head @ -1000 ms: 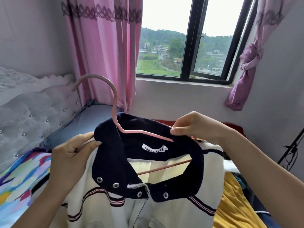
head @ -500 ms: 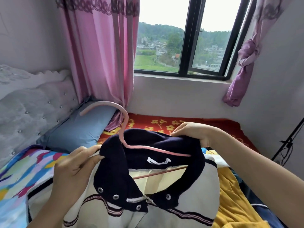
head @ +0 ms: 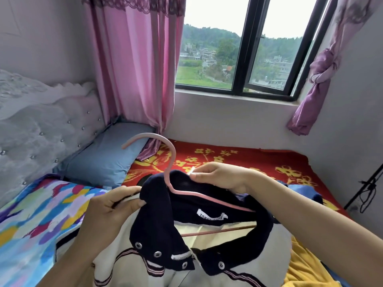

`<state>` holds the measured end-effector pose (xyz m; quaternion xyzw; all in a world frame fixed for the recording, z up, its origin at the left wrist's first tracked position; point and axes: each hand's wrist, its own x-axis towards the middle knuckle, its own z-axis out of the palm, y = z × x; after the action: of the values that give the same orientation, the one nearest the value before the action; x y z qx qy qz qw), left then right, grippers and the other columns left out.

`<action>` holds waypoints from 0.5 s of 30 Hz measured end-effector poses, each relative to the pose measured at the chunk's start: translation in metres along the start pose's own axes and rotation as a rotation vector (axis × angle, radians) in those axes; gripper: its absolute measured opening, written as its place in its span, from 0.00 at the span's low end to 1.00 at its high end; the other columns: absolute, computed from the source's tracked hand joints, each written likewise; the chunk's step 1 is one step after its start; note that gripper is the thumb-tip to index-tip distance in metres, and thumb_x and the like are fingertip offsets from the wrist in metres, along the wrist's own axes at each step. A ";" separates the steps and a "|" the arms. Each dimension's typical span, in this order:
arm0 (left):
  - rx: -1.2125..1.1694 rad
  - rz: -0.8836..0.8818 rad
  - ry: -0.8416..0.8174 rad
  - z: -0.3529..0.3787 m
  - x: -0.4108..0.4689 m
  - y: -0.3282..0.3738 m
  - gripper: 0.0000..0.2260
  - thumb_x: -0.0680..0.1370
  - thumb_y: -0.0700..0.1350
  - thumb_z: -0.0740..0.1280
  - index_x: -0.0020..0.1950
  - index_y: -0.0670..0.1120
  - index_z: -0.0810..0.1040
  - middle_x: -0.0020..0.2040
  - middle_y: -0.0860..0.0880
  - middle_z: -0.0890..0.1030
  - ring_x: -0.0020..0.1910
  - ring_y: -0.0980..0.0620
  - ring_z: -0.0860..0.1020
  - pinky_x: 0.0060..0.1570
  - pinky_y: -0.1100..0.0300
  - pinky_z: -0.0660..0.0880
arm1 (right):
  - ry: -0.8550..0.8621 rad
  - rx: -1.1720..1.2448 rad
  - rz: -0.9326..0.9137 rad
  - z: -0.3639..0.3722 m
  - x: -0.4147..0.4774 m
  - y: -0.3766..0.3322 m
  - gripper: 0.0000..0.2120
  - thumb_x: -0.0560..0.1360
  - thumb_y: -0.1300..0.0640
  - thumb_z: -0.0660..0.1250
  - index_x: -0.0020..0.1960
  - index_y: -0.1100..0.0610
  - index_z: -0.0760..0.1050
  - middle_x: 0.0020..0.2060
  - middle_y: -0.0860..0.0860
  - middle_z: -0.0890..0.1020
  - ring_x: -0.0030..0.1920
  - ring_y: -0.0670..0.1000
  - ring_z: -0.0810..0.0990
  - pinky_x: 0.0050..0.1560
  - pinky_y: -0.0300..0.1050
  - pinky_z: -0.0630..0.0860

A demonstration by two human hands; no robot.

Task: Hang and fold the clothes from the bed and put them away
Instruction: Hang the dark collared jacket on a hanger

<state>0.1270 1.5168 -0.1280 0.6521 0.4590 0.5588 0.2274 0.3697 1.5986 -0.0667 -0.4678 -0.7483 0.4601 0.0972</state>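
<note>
The patterned blanket covers the bed at far left. Above its edge, my left grip is clamped on the left shoulder of the jacket, thumb on top and fingers beneath, at the outer fold of the dark collar.

The jacket is held up in front of me over the bed, not lying on it. It is a soft knit with a thick collar, metal snaps and a zip. I judge it moderately heavy and limp, so it will sag and slide wherever it is unsupported. Hold it by the collar and shoulder seams, not by the loose body.

The hanger is thin, stiff and light. Its arms sit inside the neck opening, its hook stands clear above the collar, and its lower bar shows through the opening. Its surface looks smooth, so the knit may slip along it.

My right grip is closed on the back of the collar, just beside the hanger's neck. For carrying, take the base of the hook.

A yellow garment lies on the bed at lower right.
</note>
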 end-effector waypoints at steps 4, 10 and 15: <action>-0.446 -0.319 -0.225 -0.007 0.001 0.006 0.06 0.64 0.48 0.78 0.39 0.50 0.86 0.41 0.42 0.84 0.44 0.42 0.80 0.39 0.62 0.78 | -0.126 0.416 0.209 0.001 0.006 0.000 0.16 0.73 0.41 0.63 0.43 0.53 0.80 0.39 0.48 0.84 0.40 0.46 0.83 0.45 0.44 0.80; -0.415 -0.380 -0.294 0.008 -0.009 0.009 0.29 0.51 0.70 0.74 0.35 0.47 0.84 0.35 0.40 0.78 0.38 0.48 0.75 0.41 0.56 0.70 | -0.210 -0.046 0.348 0.037 0.018 -0.001 0.25 0.76 0.35 0.55 0.68 0.46 0.67 0.73 0.50 0.62 0.71 0.50 0.60 0.72 0.60 0.53; -0.388 -0.475 -0.318 0.024 -0.012 0.020 0.04 0.65 0.43 0.72 0.34 0.43 0.85 0.33 0.46 0.83 0.32 0.59 0.80 0.34 0.71 0.73 | -0.262 -0.047 0.266 0.056 0.024 -0.003 0.14 0.80 0.44 0.55 0.62 0.44 0.72 0.60 0.46 0.73 0.58 0.49 0.71 0.71 0.55 0.58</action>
<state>0.1572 1.5018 -0.1248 0.5505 0.4420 0.4584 0.5399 0.3228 1.5832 -0.1028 -0.5009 -0.6967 0.5081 -0.0737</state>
